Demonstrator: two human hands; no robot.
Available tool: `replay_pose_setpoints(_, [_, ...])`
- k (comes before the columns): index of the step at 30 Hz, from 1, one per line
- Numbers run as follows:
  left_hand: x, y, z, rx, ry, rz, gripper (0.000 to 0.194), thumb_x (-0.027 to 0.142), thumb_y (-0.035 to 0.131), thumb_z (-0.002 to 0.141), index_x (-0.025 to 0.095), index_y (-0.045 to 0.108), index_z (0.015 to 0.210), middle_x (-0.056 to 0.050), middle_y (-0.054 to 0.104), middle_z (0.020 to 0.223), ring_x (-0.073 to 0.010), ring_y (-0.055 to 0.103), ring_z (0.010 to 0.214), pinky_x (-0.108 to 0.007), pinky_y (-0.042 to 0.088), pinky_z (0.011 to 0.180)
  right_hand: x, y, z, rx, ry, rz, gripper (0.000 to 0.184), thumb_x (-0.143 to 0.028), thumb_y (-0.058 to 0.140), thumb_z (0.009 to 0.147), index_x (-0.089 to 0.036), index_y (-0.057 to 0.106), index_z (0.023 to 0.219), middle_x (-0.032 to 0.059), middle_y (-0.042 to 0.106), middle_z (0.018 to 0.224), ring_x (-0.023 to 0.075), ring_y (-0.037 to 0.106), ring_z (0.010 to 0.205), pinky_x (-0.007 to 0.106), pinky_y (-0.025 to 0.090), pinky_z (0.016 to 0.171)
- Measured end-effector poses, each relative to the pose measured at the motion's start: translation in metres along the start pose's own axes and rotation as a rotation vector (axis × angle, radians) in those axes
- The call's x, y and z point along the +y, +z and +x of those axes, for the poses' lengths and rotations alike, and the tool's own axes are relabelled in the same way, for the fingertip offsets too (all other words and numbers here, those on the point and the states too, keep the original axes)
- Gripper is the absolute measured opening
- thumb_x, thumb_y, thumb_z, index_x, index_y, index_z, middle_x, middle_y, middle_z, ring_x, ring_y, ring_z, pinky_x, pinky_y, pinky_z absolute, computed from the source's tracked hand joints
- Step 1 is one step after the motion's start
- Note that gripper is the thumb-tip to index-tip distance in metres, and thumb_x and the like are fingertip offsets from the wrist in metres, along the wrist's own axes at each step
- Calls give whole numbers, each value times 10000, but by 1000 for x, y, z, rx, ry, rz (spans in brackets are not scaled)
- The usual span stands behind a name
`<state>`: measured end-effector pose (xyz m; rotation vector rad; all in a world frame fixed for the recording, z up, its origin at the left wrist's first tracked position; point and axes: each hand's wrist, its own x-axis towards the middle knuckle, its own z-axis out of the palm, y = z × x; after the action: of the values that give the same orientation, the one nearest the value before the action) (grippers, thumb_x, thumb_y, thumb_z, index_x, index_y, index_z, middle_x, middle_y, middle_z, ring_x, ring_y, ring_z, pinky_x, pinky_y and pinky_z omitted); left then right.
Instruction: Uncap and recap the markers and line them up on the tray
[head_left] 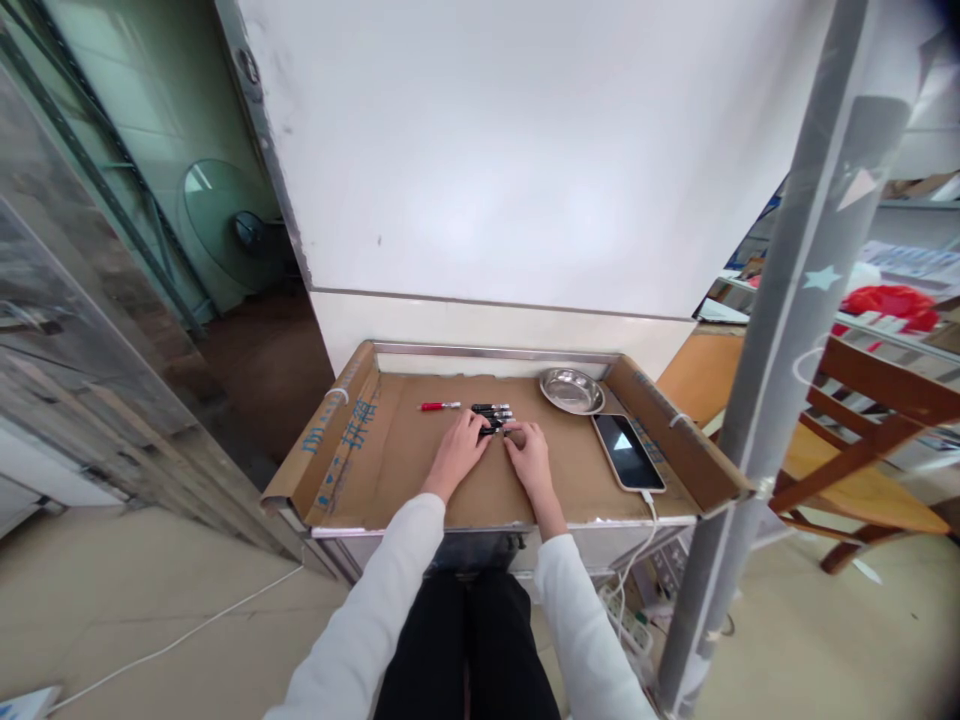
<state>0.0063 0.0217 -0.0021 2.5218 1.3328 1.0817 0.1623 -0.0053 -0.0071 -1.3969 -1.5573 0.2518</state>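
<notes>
Both hands rest on a cardboard-lined table point(390, 470). My left hand point(459, 446) and my right hand point(527, 447) have their fingers curled together round a black pen point(493, 430) held between them. Just beyond the fingers lie a few more black pens point(493, 409) in a small group. A red pen point(439, 406) lies apart to their left.
A shallow metal dish point(572, 390) stands at the back right of the table. A phone point(628, 451) on a white cable lies at the right edge. A grey post point(780, 340) rises at the right, with wooden chairs point(870, 430) behind it. A white wall stands behind the table.
</notes>
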Motion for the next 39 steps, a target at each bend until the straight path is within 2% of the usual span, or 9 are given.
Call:
replay_pose_setpoints(6, [0, 0, 1, 8, -9, -20, 150, 169, 524, 825, 203, 505, 969, -40, 483, 983, -176, 538, 932, -349, 466, 853, -1, 3, -2, -34, 27, 86, 177, -165, 485, 769, -184, 576, 920, 60, 542, 931, 153, 536, 695, 322, 470, 731])
replay_pose_setpoints(12, [1, -2, 2, 8, -16, 17, 73, 146, 493, 834, 193, 515, 885, -34, 476, 953, -162, 534, 902, -331, 464, 842, -6, 8, -2, -90, -64, -65, 222, -127, 403, 823, -201, 564, 956, 75, 525, 980, 187, 533, 884, 327, 435, 827])
replay_pose_setpoints(19, [1, -2, 3, 10, -73, 115, 36, 178, 506, 840, 183, 534, 862, -42, 493, 921, -172, 530, 894, -333, 455, 833, -15, 5, -4, -53, -115, -502, 153, -219, 442, 874, -204, 593, 895, 87, 554, 908, 215, 493, 853, 349, 343, 801])
replay_pose_setpoints(28, [4, -2, 2, 25, -43, 116, 78, 186, 442, 864, 184, 517, 885, -44, 507, 921, -167, 542, 884, -308, 465, 815, -11, 6, -3, -85, -54, -407, 150, -224, 441, 867, -195, 583, 909, 71, 554, 933, 207, 504, 899, 323, 324, 787])
replay_pose_setpoints(31, [3, -2, 3, 102, -142, 153, 136, 168, 403, 863, 164, 517, 937, -85, 527, 957, -204, 544, 940, -360, 454, 850, -11, 6, -3, -82, -44, -358, 154, -214, 432, 859, -197, 581, 895, 66, 553, 925, 200, 508, 904, 314, 327, 785])
replay_pose_setpoints(33, [1, -2, 4, 189, -251, 173, 228, 134, 408, 834, 130, 501, 1042, -152, 522, 1086, -255, 514, 1059, -412, 427, 900, -11, 5, -4, -81, -35, -330, 157, -204, 427, 854, -200, 580, 890, 61, 554, 923, 198, 509, 913, 313, 327, 791])
replay_pose_setpoints(35, [-1, 0, 4, 269, -354, 192, 370, 109, 415, 802, 94, 445, 1171, -221, 448, 1259, -315, 420, 1207, -477, 372, 964, -12, 4, -4, -82, -26, -304, 161, -197, 425, 850, -203, 579, 893, 57, 556, 926, 197, 510, 920, 314, 326, 799])
replay_pose_setpoints(37, [-2, 2, 5, 307, -409, 216, 463, 106, 405, 794, 87, 388, 1256, -237, 364, 1368, -341, 312, 1299, -526, 303, 1016, -13, 3, -4, -80, -17, -281, 166, -200, 421, 850, -206, 580, 896, 55, 558, 929, 196, 511, 921, 316, 326, 805])
replay_pose_setpoints(39, [-3, 4, 5, 308, -420, 242, 479, 117, 395, 798, 103, 382, 1276, -219, 364, 1387, -339, 286, 1318, -541, 270, 1036, -13, 2, -4, -76, -8, -260, 169, -208, 420, 850, -204, 583, 892, 57, 562, 929, 192, 514, 910, 317, 327, 808])
